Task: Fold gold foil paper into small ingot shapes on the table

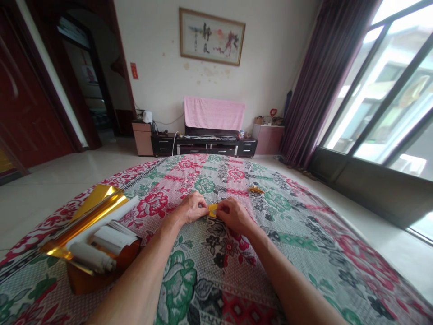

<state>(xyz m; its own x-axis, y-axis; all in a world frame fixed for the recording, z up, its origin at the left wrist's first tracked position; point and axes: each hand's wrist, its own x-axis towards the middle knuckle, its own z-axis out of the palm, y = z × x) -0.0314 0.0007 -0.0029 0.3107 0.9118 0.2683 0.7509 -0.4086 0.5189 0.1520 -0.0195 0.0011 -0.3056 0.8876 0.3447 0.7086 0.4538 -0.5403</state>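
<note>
Left hand: fingers pinch one end of a small, flat, golden-yellow strip, apparently foil.
Right hand: fingers grip its other end.
Strip: between the hands, over red-green-grey floral cloth.

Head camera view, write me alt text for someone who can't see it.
A person's left hand and right hand hold a small yellow piece over a flowered cloth. Gold foil and a white roll lie at left; a gold scrap lies beyond the right hand.
</note>
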